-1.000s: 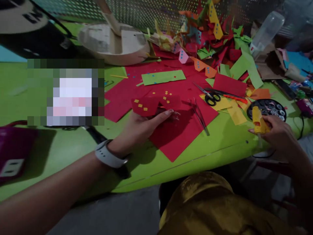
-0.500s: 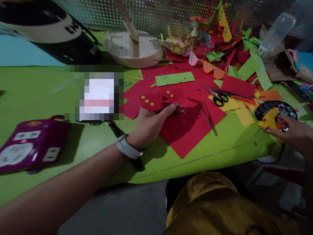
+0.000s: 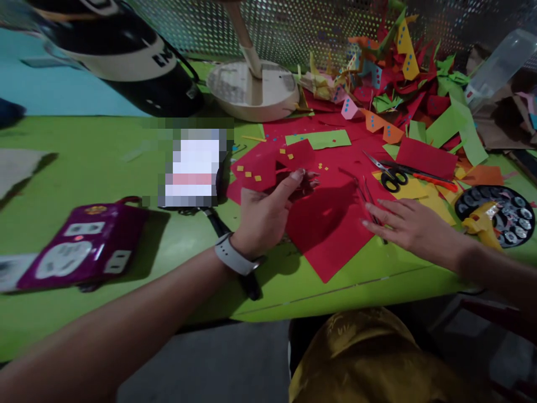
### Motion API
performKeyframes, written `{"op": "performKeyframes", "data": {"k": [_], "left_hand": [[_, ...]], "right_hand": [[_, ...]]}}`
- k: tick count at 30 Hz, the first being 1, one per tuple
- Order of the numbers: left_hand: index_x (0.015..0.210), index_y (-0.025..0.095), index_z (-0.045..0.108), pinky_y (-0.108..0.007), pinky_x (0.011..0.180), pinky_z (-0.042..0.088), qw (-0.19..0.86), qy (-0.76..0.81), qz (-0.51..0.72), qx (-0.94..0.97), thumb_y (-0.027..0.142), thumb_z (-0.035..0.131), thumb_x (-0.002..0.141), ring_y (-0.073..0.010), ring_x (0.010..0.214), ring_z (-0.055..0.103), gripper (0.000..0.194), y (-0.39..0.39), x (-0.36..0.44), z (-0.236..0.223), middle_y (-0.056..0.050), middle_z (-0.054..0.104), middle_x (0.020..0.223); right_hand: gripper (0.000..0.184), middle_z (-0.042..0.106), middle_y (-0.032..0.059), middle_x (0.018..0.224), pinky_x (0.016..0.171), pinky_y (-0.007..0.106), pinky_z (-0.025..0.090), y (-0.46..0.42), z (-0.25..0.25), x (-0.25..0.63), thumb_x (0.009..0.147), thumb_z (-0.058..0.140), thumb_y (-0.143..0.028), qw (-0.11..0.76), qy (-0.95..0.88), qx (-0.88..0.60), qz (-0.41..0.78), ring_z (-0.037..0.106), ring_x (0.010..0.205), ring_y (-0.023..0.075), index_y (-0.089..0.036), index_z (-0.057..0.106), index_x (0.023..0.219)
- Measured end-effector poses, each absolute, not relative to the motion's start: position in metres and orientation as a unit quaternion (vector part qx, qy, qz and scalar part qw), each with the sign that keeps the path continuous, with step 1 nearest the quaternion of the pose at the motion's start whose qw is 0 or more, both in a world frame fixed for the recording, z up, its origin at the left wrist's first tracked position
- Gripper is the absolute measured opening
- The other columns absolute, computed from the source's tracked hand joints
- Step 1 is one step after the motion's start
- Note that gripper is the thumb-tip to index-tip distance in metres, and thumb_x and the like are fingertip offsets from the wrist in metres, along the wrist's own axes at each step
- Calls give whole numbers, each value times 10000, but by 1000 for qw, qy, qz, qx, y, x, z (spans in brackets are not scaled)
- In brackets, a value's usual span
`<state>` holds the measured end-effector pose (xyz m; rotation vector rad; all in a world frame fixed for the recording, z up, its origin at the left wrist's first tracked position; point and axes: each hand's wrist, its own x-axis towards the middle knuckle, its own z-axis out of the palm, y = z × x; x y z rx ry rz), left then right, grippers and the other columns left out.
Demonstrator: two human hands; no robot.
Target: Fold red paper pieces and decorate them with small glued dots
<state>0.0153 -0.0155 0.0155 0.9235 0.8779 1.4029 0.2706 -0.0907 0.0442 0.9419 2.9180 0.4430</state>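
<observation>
My left hand (image 3: 266, 215), with a pale wristband, is closed with the thumb on top of a folded red paper piece (image 3: 258, 162) that carries several small yellow squares. Below it lies a larger red sheet (image 3: 325, 246). My right hand (image 3: 423, 229) has its fingers stretched out beside the metal tweezers (image 3: 366, 193), partly covering their near end; I cannot tell whether the fingertips touch them. To the right, a yellow glue gun (image 3: 482, 221) rests on a round black tray (image 3: 461, 196) with several compartments.
Black-handled scissors (image 3: 392, 180) and an orange cutter (image 3: 438, 180) lie beyond the tweezers. Cut paper pieces (image 3: 390, 84) are heaped at the back. A phone-like device (image 3: 193, 168), a purple box (image 3: 88, 240), a round wooden base (image 3: 251, 106) and a large dark flask (image 3: 146, 67) stand leftward.
My right hand has let go of the glue gun at the tray and moved left to the tweezers. The left hand still holds the red paper. The view has shifted slightly left.
</observation>
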Motion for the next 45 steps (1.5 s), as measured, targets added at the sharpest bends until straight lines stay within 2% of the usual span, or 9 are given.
{"op": "performKeyframes", "data": {"k": [4,8,14,20,24,27,32,37,45], "left_hand": [[760,247,740,-349,830,606,597,391,593,373,287,849,708,-173,803,729,128,-11,14,11,26,761,794],[779,233,729,-357,842,603,604,396,587,366,293,848,708,-178,812,735,152,-9,14,9,11,767,808],[807,211,717,-340,825,609,596,416,573,378,327,815,723,-196,836,744,174,-12,12,11,-22,777,836],[828,201,705,-350,818,617,591,429,574,371,339,818,701,-210,819,752,219,-11,13,13,-39,771,839],[794,224,697,-337,813,625,590,417,587,365,289,793,719,-203,834,754,138,-6,10,22,-25,772,828],[764,244,696,-322,854,622,578,399,610,367,263,780,740,-206,902,755,89,-2,4,32,-22,776,852],[753,259,693,-311,856,626,551,409,627,369,318,792,762,-234,1000,749,116,5,-3,41,-26,782,893],[746,240,675,-302,831,630,563,417,615,361,304,798,757,-221,972,753,140,5,-1,38,-17,785,869],[757,186,718,-207,758,589,619,398,596,320,124,680,813,-114,760,729,92,1,4,33,-6,756,781]], "right_hand": [[330,741,166,1213,870,411,572,-86,34,274,941,505,-48,-40,955,262,133,714,1052,239,-119,686,1207],[334,741,130,1235,873,403,589,-87,46,278,969,465,-63,-117,947,282,104,722,1065,227,-171,678,1203],[181,762,40,1045,820,347,621,-77,67,245,979,555,-330,-409,715,541,-168,745,928,193,-244,657,1101],[128,708,17,855,746,332,578,-59,53,227,877,634,-356,-398,690,568,-208,686,774,173,-234,618,912],[178,698,36,872,760,354,536,-51,50,230,908,589,-394,-284,738,596,-135,652,832,205,-249,635,816],[327,668,26,740,688,343,495,-49,56,233,953,522,-459,-231,754,599,-141,617,716,189,-240,639,739],[489,672,15,663,553,293,485,-37,69,233,880,573,-681,-339,674,593,-284,635,617,159,-218,660,748],[480,739,23,731,581,283,583,-11,55,219,676,793,-671,-425,550,549,-464,730,682,181,-225,655,786],[503,740,20,780,645,289,593,16,15,207,662,788,-679,-489,563,528,-406,728,683,169,-216,659,811]]}}
